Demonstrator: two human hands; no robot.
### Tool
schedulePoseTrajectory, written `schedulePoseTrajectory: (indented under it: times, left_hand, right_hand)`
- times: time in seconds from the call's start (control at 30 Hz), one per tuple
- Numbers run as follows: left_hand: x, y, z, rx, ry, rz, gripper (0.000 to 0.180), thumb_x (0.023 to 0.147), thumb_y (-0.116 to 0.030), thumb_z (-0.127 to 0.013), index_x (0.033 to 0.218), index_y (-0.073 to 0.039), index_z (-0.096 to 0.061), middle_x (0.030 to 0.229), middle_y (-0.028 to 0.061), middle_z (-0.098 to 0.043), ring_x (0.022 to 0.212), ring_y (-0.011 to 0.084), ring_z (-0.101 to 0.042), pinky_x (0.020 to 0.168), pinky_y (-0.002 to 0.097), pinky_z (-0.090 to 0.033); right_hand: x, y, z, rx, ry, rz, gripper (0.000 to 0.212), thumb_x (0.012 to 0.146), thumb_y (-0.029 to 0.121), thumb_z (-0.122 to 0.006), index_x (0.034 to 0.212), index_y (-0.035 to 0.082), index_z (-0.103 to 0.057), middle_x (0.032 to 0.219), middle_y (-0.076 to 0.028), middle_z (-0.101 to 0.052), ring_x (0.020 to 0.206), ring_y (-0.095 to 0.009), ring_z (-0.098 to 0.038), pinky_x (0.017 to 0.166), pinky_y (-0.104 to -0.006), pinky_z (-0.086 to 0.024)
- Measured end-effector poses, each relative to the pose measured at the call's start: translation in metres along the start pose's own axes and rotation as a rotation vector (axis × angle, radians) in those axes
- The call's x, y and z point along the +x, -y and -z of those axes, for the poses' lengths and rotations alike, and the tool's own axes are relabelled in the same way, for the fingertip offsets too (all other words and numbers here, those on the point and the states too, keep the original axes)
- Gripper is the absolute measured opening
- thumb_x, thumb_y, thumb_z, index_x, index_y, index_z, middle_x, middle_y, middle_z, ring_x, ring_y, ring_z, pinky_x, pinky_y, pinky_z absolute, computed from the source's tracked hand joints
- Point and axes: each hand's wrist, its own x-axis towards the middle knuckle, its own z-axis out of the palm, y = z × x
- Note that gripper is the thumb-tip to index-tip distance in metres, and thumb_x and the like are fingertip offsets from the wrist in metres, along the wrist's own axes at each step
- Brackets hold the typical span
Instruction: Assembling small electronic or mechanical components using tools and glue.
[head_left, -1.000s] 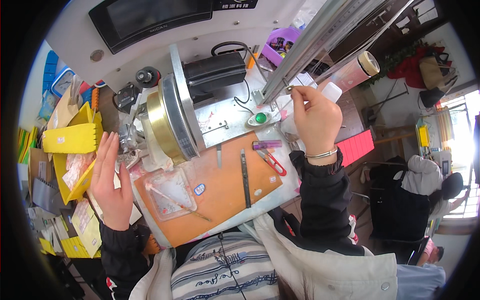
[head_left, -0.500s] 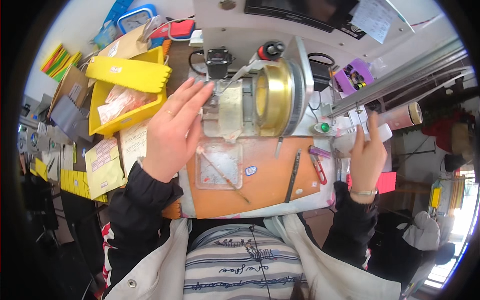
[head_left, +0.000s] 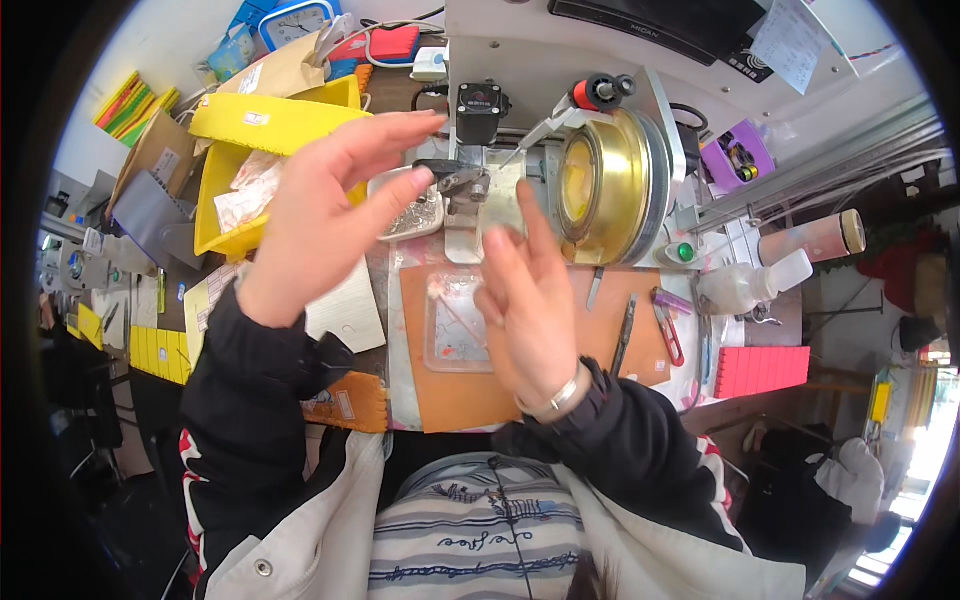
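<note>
My left hand (head_left: 325, 205) hovers at the left of a small bench machine, fingers stretched out, thumb apart near its dark metal clamp (head_left: 462, 182). Nothing shows in its grasp. In front of the machine is my right hand (head_left: 535, 315). Its index finger is raised toward the pale plate (head_left: 508, 178) while the other fingers bend loosely; I see nothing held. Right of the plate stands a large gold-coloured wheel (head_left: 630, 185), with a black box-shaped unit (head_left: 481, 112) behind the clamp. Beside the clamp sits a small white dish (head_left: 415, 222), partly hidden by my left hand.
A clear shallow tray (head_left: 440, 345) with a thin stick lies on an orange board (head_left: 430, 405). To the right are a black pen-like tool (head_left: 626, 330), red-handled snips (head_left: 668, 335), a green button (head_left: 684, 252) and a plastic bottle (head_left: 735, 288). A yellow bin (head_left: 215, 215) stands left.
My right hand has moved left from beside the green button to the machine's front. My left hand's thumb has spread from its fingers. The view has shifted, and the white dish now shows.
</note>
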Motion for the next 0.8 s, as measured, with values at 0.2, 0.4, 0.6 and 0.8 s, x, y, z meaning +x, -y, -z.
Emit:
schedulePoseTrajectory:
  times: [0.2, 0.4, 0.6, 0.8]
  left_hand:
    - [0.038, -0.002, 0.024, -0.016, 0.210, 0.119, 0.030, 0.093, -0.004, -0.059, 0.122, 0.003, -0.060, 0.119, 0.0091, -0.066, 0.112, 0.0152, -0.060, 0.100, 0.0290, -0.045]
    - [0.074, 0.009, 0.004, -0.023, 0.422, 0.105, 0.028, 0.087, -0.001, -0.064, 0.115, 0.001, -0.066, 0.111, 0.0098, -0.069, 0.101, 0.0177, -0.065, 0.089, 0.0303, -0.051]
    - [0.087, 0.025, -0.012, 0.186, 0.577, -0.102, 0.023, 0.077, -0.001, -0.070, 0.100, 0.001, -0.071, 0.096, 0.0122, -0.070, 0.089, 0.0254, -0.066, 0.081, 0.0335, -0.051]
    - [0.047, 0.018, -0.021, 0.539, -0.084, -0.599, 0.019, 0.076, -0.004, -0.073, 0.094, 0.000, -0.071, 0.088, 0.0122, -0.068, 0.078, 0.0267, -0.065, 0.069, 0.0329, -0.051]
  right_hand:
    - [0.031, -0.008, -0.006, 0.165, -0.072, 0.010, 0.027, 0.096, 0.021, -0.064, 0.120, 0.007, -0.062, 0.083, 0.010, -0.051, 0.059, 0.001, -0.033, 0.051, -0.0186, -0.025]
    - [0.039, -0.019, 0.008, 0.167, -0.192, 0.041, 0.019, 0.099, 0.024, -0.060, 0.110, 0.009, -0.060, 0.072, 0.010, -0.046, 0.057, 0.000, -0.031, 0.050, -0.0190, -0.024]
    - [0.061, -0.013, -0.009, 0.144, -0.240, 0.052, 0.018, 0.103, 0.023, -0.051, 0.115, 0.010, -0.053, 0.075, 0.008, -0.041, 0.059, 0.000, -0.031, 0.049, -0.0192, -0.024]
    - [0.034, -0.005, 0.011, 0.332, -0.189, -0.145, 0.018, 0.102, 0.026, -0.051, 0.107, 0.009, -0.057, 0.077, 0.007, -0.043, 0.057, -0.001, -0.032, 0.049, -0.0194, -0.023]
